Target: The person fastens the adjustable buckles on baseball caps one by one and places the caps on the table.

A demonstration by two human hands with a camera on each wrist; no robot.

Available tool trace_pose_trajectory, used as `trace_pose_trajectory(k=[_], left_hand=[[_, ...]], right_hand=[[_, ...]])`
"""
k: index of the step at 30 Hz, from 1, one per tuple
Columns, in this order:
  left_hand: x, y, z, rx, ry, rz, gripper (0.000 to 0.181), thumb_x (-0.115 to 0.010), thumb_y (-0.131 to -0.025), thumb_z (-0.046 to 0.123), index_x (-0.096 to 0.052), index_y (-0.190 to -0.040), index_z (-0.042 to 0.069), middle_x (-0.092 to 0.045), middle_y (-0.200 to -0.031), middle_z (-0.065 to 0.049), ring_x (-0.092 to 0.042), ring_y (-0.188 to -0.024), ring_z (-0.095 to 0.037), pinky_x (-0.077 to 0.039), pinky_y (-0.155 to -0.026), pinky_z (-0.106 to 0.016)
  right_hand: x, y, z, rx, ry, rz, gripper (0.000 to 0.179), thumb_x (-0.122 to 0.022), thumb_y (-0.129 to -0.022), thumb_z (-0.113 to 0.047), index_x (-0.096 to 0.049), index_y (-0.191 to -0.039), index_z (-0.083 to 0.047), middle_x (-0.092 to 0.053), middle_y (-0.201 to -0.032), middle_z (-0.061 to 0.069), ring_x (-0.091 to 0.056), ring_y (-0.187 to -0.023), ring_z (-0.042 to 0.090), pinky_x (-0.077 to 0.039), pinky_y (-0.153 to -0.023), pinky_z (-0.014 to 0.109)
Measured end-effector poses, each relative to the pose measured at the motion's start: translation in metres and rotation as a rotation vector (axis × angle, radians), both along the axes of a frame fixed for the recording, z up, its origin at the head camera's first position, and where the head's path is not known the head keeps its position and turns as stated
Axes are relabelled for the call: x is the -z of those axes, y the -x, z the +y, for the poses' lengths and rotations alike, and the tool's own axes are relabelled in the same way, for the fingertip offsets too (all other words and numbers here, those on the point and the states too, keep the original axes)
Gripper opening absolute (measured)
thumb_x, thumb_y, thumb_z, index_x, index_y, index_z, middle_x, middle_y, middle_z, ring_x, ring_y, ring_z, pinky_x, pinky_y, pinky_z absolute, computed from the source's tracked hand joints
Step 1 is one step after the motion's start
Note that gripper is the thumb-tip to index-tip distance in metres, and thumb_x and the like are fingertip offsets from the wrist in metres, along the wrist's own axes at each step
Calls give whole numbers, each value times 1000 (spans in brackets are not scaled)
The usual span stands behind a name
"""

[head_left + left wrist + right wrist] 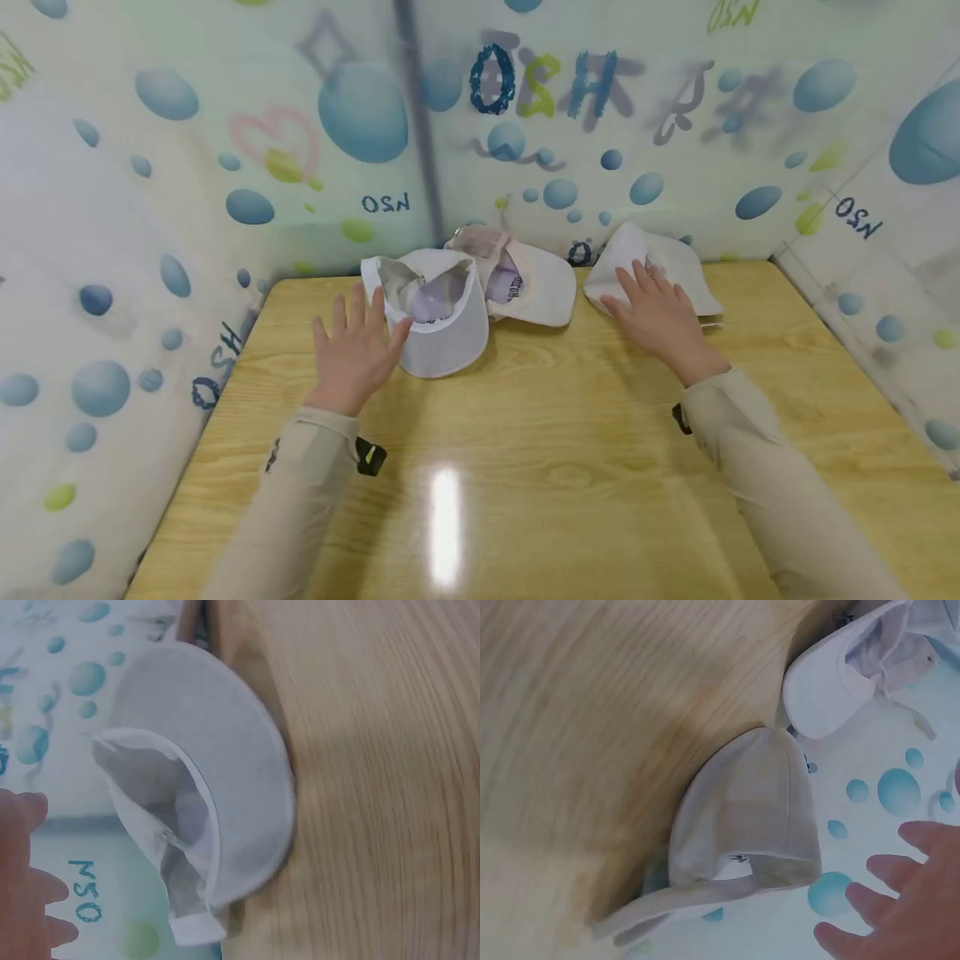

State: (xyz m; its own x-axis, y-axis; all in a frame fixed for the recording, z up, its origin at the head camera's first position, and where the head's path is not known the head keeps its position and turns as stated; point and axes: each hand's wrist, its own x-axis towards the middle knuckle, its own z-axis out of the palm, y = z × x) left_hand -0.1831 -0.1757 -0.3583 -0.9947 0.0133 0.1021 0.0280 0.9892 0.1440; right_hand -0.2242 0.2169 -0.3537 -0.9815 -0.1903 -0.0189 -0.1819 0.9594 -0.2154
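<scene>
My left hand (354, 354), fingers spread, is held up beside a light grey-white baseball cap (446, 350). That cap lies with its opening and brim facing me; the left wrist view shows the hand apart from it. Behind and to its right, a pale pinkish cap (551, 287) shows its inside with dark lettering on the lining. At the right, my right hand (660, 321) hovers with spread fingers over a whitish cap (735, 802), covering part of it in the head view. In the right wrist view the fingers (885, 870) do not touch this cap.
All the caps lie along the far edge of a wood-grain table (525, 467). A white wall covering (465, 167) with blue and green spots and letters rises behind and on both sides. Black straps (370, 457) show at my sleeves.
</scene>
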Motion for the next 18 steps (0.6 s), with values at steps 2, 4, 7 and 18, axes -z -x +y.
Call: trace_pose_trajectory(k=[2, 4, 7, 18], left_hand=[[1, -1, 4, 8, -51, 19, 76, -12, -87, 65, -16, -143, 13, -10, -147, -16, -11, -130, -40, -12, -96, -62], [4, -3, 9, 21, -115, 43, 77, -15, -87, 65, -20, -142, 11, -18, -144, -18, -19, -127, -40, -21, -94, -60], [9, -9, 21, 38, -237, 69, 76, -19, -88, 64, -26, -140, 9, -30, -138, -18, -31, -122, -39, -33, -89, -56], [36, -38, 77, 57, -686, 62, 50, -31, -91, 55, -54, -117, 18, -56, -112, 3, -55, -95, -16, -44, -77, -37]], right_hand=[[1, -3, 4, 14, 63, 17, 73, -15, -91, -58, -13, -143, -8, -5, -147, 18, -3, -132, 38, -6, -101, 56], [3, -7, 7, 40, 179, 46, 70, -19, -93, -54, -16, -142, -5, -11, -145, 20, -10, -131, 39, -11, -101, 54], [9, -14, 10, 90, 375, 115, 65, -24, -94, -49, -21, -141, -4, -22, -142, 21, -19, -128, 39, -17, -100, 52], [39, -58, 10, 393, 816, 250, 50, -41, -93, -39, -38, -133, -10, -45, -129, 9, -42, -117, 25, -35, -94, 43]])
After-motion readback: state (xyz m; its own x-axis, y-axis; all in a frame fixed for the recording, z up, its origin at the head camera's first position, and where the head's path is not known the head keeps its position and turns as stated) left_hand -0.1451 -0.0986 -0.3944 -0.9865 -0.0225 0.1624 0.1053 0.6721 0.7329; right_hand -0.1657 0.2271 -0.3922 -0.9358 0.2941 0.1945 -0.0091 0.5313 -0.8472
